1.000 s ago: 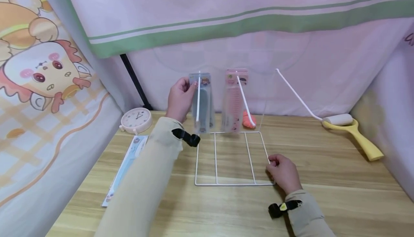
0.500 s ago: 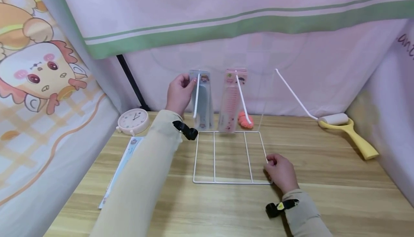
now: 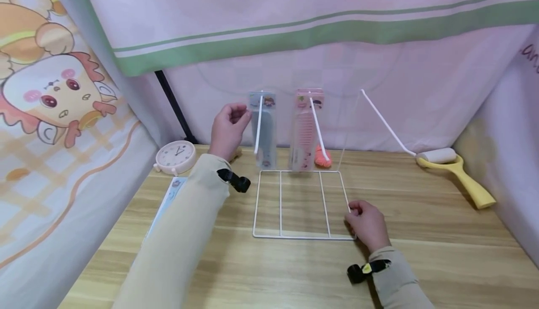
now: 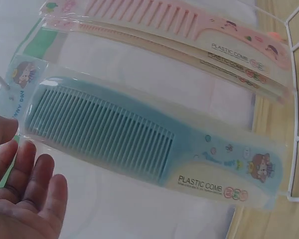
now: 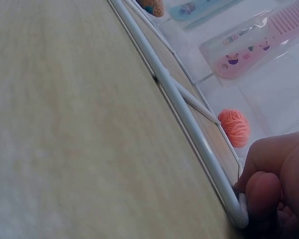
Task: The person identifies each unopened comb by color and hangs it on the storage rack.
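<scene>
The blue comb pack hangs on the white wire rack's left peg, the left hand just beside it with fingers relaxed, empty, while the right hand pinches the rack's base rim, apparently steadying it

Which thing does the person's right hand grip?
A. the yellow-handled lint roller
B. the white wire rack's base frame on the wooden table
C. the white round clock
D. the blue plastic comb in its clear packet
B: the right hand pinches the white wire rack's base frame at its right edge.
</scene>
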`<state>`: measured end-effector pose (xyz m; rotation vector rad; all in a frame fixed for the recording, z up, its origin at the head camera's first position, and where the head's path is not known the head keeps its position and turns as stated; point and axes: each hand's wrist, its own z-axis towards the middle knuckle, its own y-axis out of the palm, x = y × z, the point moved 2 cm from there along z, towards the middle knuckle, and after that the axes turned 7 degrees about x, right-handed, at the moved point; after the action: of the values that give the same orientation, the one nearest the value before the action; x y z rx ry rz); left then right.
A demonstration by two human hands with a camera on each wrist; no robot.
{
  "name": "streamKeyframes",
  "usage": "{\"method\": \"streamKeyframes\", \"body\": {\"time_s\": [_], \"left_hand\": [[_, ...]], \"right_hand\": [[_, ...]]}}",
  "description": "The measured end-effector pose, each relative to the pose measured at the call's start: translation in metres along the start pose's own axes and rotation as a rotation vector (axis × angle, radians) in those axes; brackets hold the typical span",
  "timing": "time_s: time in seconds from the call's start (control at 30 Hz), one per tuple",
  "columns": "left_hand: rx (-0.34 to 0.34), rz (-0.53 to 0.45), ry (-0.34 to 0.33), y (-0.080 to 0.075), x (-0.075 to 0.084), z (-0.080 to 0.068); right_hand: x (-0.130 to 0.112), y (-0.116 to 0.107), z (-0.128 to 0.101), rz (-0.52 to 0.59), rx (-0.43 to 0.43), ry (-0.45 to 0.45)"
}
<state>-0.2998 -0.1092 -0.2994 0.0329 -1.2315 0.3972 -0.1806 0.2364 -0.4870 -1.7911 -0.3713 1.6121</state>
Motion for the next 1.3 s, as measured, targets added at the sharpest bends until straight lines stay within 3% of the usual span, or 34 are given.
{"method": "streamKeyframes", "body": {"time_s": [0.3, 0.7, 1.0, 1.3], "left_hand": [[-0.076, 0.016, -0.008, -0.022, 0.000, -0.027], [-0.113, -0.089, -0.015, -0.060, -0.004, -0.066], [-0.154, -0.055, -0.002, -0.092, -0.018, -0.098], [-0.110, 0.058, -0.046, -0.139, -0.038, -0.130]], "right_hand": [[0.001, 0.000, 0.001, -0.007, 0.003, -0.007], [0.002, 0.001, 0.001, -0.019, 0.014, -0.023], [0.001, 0.000, 0.002, -0.033, 0.009, -0.017], [0.001, 0.001, 0.002, -0.021, -0.007, 0.002]]}}
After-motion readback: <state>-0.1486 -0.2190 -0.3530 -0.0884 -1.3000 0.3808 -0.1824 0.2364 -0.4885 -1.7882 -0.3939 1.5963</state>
